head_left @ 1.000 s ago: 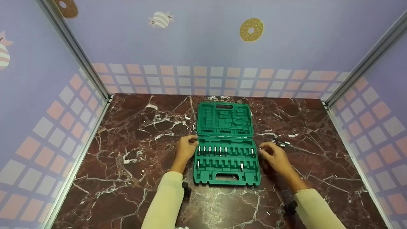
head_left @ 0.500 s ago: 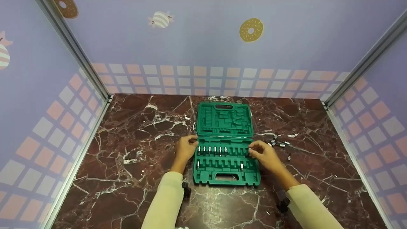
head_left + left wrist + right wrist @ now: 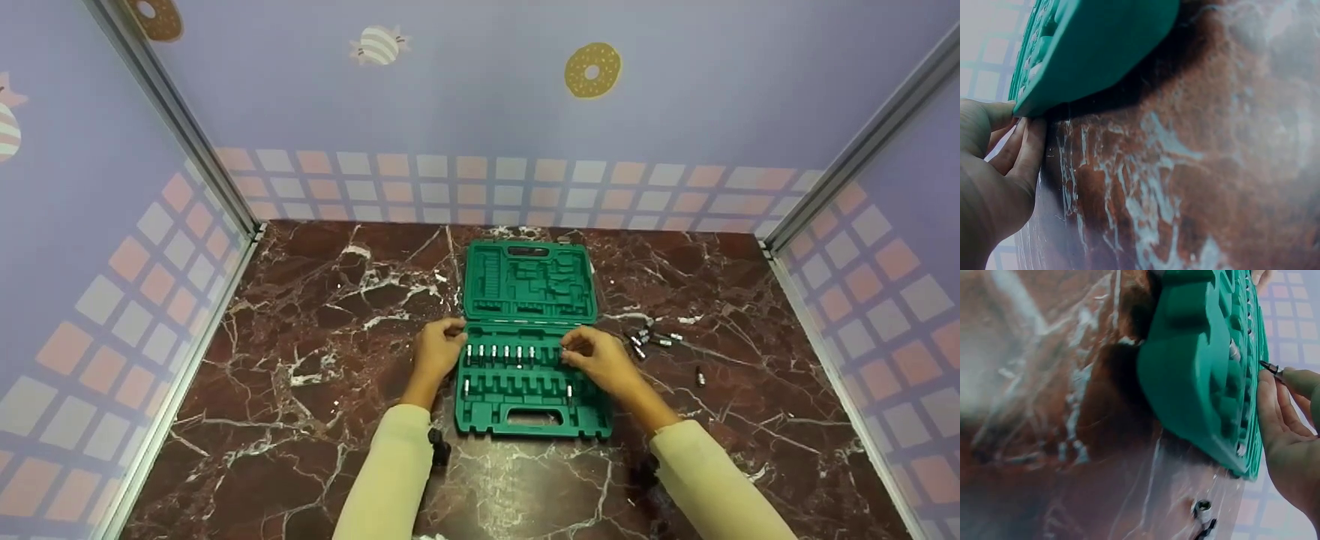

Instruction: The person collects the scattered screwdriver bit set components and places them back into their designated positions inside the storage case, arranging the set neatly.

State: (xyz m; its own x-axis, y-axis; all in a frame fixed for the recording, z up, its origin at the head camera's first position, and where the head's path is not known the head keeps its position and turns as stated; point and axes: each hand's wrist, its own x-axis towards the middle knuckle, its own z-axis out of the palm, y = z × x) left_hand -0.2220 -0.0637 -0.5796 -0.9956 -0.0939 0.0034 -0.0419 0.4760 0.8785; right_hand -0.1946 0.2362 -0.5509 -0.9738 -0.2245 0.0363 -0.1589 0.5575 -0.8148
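Note:
A green plastic tool case (image 3: pixel 534 429) lies unfolded on the marble-patterned table. Several short metal bit sockets (image 3: pixel 507 354) stand in its upper row of slots, and two more, one at left (image 3: pixel 466 388) and one at right (image 3: pixel 569 391), are in the lower row. My left hand (image 3: pixel 439 351) grips the case's left edge, thumb on top and fingers against the side. Over the right part of the upper row, my right hand (image 3: pixel 600 360) pinches a dark-tipped bit socket (image 3: pixel 1276 371) between thumb and forefinger. The slots beneath that hand are hidden in the head view.
Several loose bit sockets (image 3: pixel 642 339) lie in a cluster right of the case. Another bit socket (image 3: pixel 700 376) lies apart, farther right. The case's molded lid (image 3: pixel 529 281) lies flat behind the tray. Patterned walls (image 3: pixel 480 180) enclose the table's back and sides.
My right hand has moved left from beside the case to over its upper row. A loose bit socket on the table has shifted slightly right. My left hand stays in place.

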